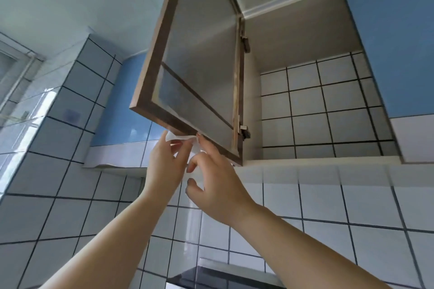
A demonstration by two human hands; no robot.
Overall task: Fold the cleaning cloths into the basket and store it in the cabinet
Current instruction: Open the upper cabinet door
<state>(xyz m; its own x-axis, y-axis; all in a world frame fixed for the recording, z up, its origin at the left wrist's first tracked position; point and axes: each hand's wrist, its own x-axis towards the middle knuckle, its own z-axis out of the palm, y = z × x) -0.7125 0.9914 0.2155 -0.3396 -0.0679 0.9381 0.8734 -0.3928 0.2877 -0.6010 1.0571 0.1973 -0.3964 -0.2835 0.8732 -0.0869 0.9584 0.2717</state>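
Wall cabinet (305,105) stood open, door (197,61) swung out, likely so the basket could go in; what showed of the inside looked bare. Left hand (165,162) and right hand (218,180) both reached to the door's lower edge, fingers pinching a small white scrap (179,139), maybe cloth, maybe film, too small to tell. Basket and cleaning cloths were out of view. Dark appliance (211,274) was cut off at the bottom.

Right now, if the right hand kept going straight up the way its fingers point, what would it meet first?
Most likely the bottom rail of the open cabinet door. The right hand points up at it, fingertips about level with a white cloth held under that edge. Depth is unclear, so contact can't be confirmed.
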